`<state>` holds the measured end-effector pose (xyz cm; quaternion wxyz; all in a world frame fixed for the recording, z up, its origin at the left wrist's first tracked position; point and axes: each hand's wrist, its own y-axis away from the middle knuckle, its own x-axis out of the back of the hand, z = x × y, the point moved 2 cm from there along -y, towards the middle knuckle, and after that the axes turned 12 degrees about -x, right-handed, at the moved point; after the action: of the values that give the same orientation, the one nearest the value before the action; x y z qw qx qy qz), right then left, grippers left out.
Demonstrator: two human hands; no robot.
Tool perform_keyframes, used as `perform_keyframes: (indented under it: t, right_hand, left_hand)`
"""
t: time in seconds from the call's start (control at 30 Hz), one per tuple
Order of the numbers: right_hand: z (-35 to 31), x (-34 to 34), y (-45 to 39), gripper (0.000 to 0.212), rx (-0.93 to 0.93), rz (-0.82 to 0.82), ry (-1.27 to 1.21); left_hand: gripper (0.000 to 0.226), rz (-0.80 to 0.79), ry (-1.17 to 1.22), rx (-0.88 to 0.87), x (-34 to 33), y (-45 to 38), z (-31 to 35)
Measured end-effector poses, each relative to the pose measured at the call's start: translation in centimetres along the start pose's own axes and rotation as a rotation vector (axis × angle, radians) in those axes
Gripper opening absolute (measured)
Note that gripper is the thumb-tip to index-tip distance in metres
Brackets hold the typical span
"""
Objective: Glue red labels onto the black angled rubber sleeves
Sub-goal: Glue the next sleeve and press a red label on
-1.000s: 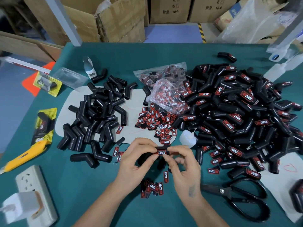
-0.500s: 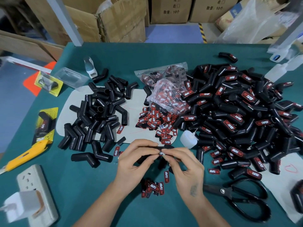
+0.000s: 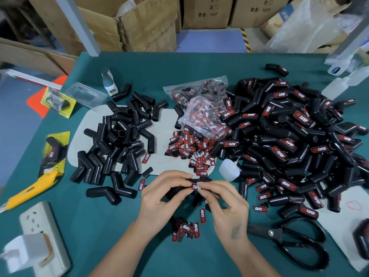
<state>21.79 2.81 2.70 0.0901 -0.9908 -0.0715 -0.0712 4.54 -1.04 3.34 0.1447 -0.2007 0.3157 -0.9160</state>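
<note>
The hands (image 3: 196, 198) cover most of the sleeve (image 3: 201, 179) they hold, and of its label (image 3: 196, 186) only "TAPER" shows. The power strip (image 3: 46, 236) at near left is blurred and cut by the edge. A black object (image 3: 362, 239) at the right edge is too blurred to identify.

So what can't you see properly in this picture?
Head view only:
- The sleeve being labelled: mostly hidden by the left hand and right hand.
- Glue under the red label: covered by the label.
- Black object at the right edge: cut off, blurred.
- Power strip: cut off bottom left.
</note>
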Motion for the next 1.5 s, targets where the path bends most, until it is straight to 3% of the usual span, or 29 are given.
perform_keyframes:
  t: [0.33, 0.53, 0.8, 1.23, 1.5]
  right_hand:
    - [0.12, 0.07, 0.08, 0.012, 0.038, 0.016, 0.028]
    - [0.57, 0.09, 0.17, 0.012, 0.063, 0.029, 0.057]
    - [0.88, 0.06, 0.21, 0.011, 0.079, 0.034, 0.054]
    - [0.74, 0.14, 0.17, 0.011, 0.06, 0.024, 0.053]
    - [0.52, 0.07, 0.14, 0.011, 0.058, 0.025, 0.043]
  left_hand:
    - [0.012, -0.026, -0.013, -0.011, 0.24, 0.2, -0.32]
    - [0.029, -0.049, -0.032, -0.06, 0.36, 0.18, -0.43]
    - [0.009, -0.084, -0.05, -0.087, 0.51, 0.24, -0.6]
    - [0.015, -0.171, -0.014, -0.076, 0.27, 0.13, -0.79]
    - [0.012, -0.132, -0.009, -0.081, 0.43, 0.01, -0.63]
